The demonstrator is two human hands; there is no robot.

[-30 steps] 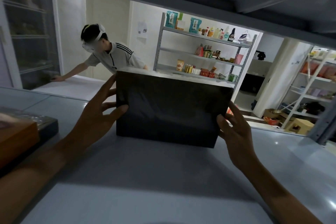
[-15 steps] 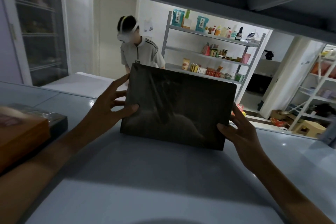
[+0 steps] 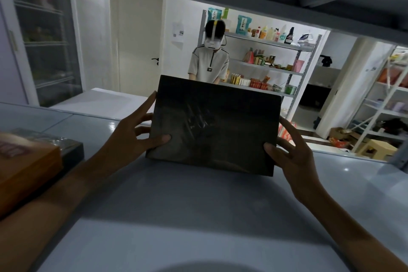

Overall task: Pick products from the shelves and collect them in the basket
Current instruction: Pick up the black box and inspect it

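Note:
A flat black box point(image 3: 215, 125) wrapped in shiny film stands tilted up above the grey shelf board point(image 3: 198, 216), its broad face toward me. My left hand point(image 3: 134, 137) grips its left edge, thumb on the front face and fingers behind. My right hand point(image 3: 291, 150) grips the right edge the same way, thumb on the front near the lower corner. No basket is in view.
An orange box point(image 3: 24, 170) lies on a dark box point(image 3: 72, 150) at the shelf's left. The shelf above point(image 3: 242, 0) hangs low overhead. Beyond, a person in a headset point(image 3: 209, 62) stands at a white table before stocked racks point(image 3: 269, 68).
The black box has been tipped up and pulled toward me, lifted off the shelf board. The person beyond has straightened up and turned to face this way.

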